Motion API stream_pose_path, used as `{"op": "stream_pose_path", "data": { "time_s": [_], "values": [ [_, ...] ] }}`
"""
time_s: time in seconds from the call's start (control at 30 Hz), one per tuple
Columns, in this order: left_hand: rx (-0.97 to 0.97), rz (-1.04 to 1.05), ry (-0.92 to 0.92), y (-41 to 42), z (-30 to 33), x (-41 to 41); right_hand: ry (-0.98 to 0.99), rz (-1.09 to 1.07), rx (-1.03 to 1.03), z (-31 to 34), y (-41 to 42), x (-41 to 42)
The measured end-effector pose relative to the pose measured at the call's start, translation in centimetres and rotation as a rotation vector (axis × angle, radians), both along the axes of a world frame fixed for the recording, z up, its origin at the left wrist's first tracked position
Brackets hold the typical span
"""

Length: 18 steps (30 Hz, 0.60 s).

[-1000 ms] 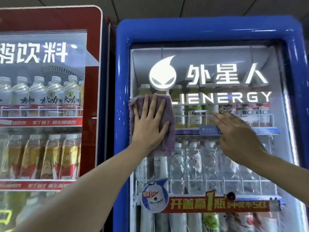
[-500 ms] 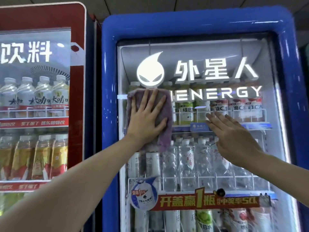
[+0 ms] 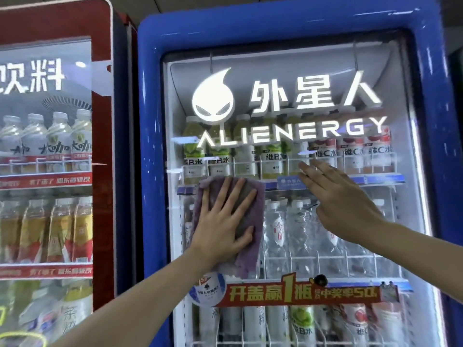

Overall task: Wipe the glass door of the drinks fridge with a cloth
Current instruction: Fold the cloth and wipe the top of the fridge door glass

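L hand (image 3: 223, 221) is flat w/ fingers spread, pressing the cloth (image 3: 250, 211) onto the door (image 3: 375, 246) glass near its left edge, mid-height, so the whole pad rubs. R hand (image 3: 343, 204) is open, holding nothing, fingers by the glass, prob. to brace.
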<state>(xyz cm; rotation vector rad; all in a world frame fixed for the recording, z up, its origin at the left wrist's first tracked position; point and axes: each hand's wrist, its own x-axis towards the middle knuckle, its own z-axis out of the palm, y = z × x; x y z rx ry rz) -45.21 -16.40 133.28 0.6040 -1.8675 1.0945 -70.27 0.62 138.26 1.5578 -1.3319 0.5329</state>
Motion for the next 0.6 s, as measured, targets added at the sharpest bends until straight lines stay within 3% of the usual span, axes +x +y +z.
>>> {"op": "stream_pose_path", "data": {
  "time_s": [0.17,0.27,0.37,0.6],
  "values": [
    [0.002,0.005,0.093,1.1,10.0,-2.1,0.016,0.010,-0.041,0.0,0.0,-0.1],
    [0.042,-0.002,0.185,2.0,12.6,-4.2,0.029,0.022,-0.030,0.0,-0.1,-0.4],
    [0.041,-0.024,0.176,2.1,10.2,-5.0,0.015,0.056,-0.004,0.0,0.1,-0.7],
    [0.040,-0.023,0.043,2.3,-3.8,-7.3,-0.127,0.069,-0.021,0.5,2.8,-3.9]
  ]
}}
